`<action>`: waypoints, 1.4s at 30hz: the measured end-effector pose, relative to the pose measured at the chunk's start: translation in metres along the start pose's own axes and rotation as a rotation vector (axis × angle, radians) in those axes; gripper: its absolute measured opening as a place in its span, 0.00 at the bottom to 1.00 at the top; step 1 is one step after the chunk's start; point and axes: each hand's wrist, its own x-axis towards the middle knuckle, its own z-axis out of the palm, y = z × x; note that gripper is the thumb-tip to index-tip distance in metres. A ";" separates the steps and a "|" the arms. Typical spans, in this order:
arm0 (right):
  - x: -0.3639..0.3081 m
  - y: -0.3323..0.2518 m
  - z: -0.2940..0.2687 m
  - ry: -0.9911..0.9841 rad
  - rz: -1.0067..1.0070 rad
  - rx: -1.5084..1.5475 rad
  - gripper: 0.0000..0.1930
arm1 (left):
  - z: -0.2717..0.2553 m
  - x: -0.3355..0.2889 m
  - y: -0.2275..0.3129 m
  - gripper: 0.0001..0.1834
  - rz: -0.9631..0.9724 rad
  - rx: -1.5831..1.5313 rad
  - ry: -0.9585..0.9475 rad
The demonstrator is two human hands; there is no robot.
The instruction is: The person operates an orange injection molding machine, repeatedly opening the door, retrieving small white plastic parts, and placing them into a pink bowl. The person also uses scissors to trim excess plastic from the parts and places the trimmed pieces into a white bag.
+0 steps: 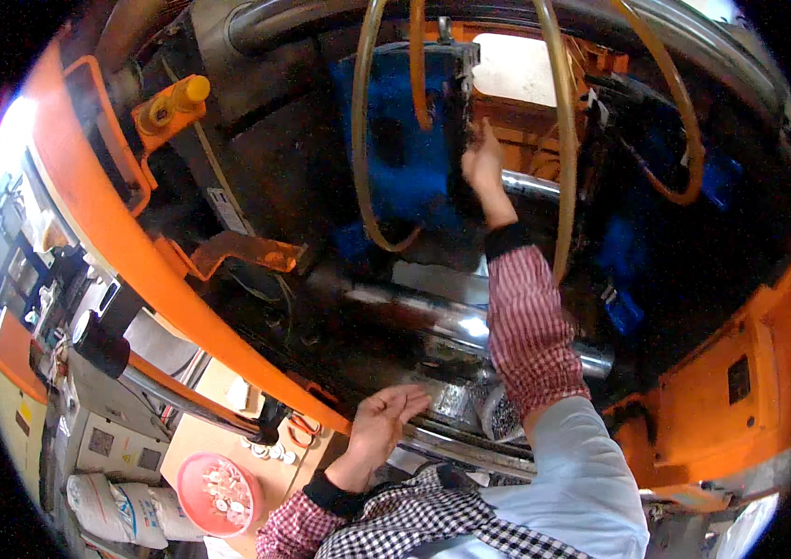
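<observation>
My right hand [483, 166] reaches deep into an orange-framed machine, up against the dark inner face of a blue mold block [405, 140]. Its fingers are partly hidden and blurred, so what they touch or hold does not show. My left hand [379, 430] hovers low at the machine's near edge, fingers stretched out and nothing seen in them. Just right of it lies a shiny, crinkled silvery surface [456, 401]. Polished metal bars [451, 321] cross the machine below my right forearm. A second blue block [656, 140] faces the first across a gap.
Amber hoses [564, 140] hang around my right arm. The orange door frame [163, 270] curves along the left. Outside, a pink basin [218, 494] of small pale parts stands on a table with orange-handled cutters [302, 430] and several white round pieces [270, 452]. White sacks [102, 508] lie beyond.
</observation>
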 end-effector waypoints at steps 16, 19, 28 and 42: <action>-0.293 -0.122 -0.118 -0.698 -0.368 -0.059 0.07 | 0.019 0.009 -0.005 0.13 0.020 -0.111 -0.081; -0.294 -0.116 -0.113 -0.744 -0.467 -0.104 0.06 | 0.017 0.006 0.000 0.12 -0.033 -0.096 -0.076; -0.108 -0.056 -0.040 0.200 -0.091 0.379 0.03 | 0.005 -0.006 0.008 0.25 -0.005 -0.007 -0.087; 0.063 -0.008 0.021 0.476 -0.269 -0.154 0.14 | 0.004 -0.017 0.006 0.21 -0.025 0.126 -0.005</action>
